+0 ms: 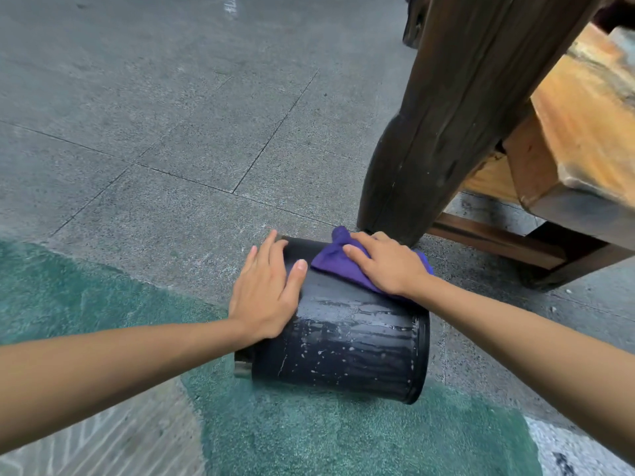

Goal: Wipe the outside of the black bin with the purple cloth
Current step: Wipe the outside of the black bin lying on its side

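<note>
The black bin (347,341) lies on its side on the ground, its rim toward me and its ribbed wall wet and streaked. My left hand (266,297) rests flat on the bin's left upper side with fingers spread, steadying it. My right hand (386,264) presses the purple cloth (335,262) against the top of the bin near its far end. The cloth is bunched, with a tuft sticking up beyond my fingers.
A thick dark wooden leg (439,132) of a heavy bench stands just behind the bin, almost touching the cloth. The bench's orange wooden top (584,125) and low crossbar (494,238) fill the right. Grey paving slabs (171,115) stretch left; green matting (309,434) lies under the bin.
</note>
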